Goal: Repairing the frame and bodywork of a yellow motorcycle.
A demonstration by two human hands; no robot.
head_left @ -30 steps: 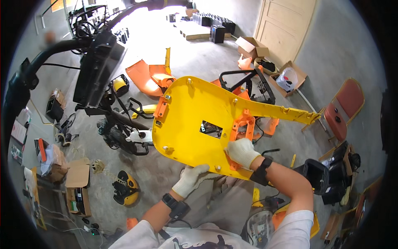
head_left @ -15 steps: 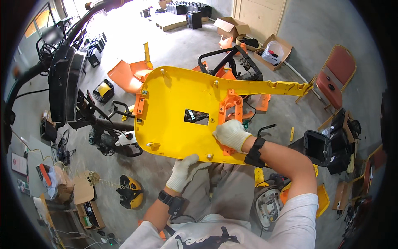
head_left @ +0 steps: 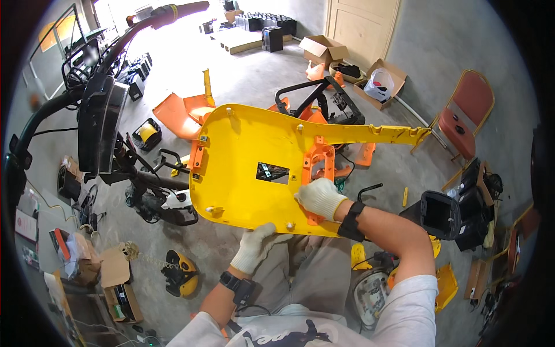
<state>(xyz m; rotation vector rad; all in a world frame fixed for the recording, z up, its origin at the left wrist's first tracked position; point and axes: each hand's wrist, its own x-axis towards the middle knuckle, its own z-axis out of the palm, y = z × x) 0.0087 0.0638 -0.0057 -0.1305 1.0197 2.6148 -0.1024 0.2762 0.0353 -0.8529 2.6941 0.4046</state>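
A large yellow plastic body panel (head_left: pixel 243 156) lies before me, its white-tipped posts and inner ribs showing. It has a rectangular hole and a long notched arm to the right. My left hand (head_left: pixel 254 248), in a white knit glove, holds its near edge, thumb against the rim and fingers partly below. On the panel's right part sits an orange plastic bracket (head_left: pixel 329 157). My right hand (head_left: pixel 321 198), also gloved, is curled over the bracket's near end; its fingertips are hidden. A smaller orange piece (head_left: pixel 197 155) is attached at the panel's left edge.
A black scooter front with handlebar (head_left: pixel 101 127) stands at the left. Beyond the panel lie a black metal frame (head_left: pixel 306 92) and orange body parts (head_left: pixel 176 115). A red chair (head_left: pixel 462 121) and a black bin (head_left: pixel 440 214) are right; a yellow-black part (head_left: pixel 182 273) lies near left.
The panel and its surroundings sit slightly lower in the picture. Both hands keep nearly the same places on the panel and bracket; more of the handlebar shows.
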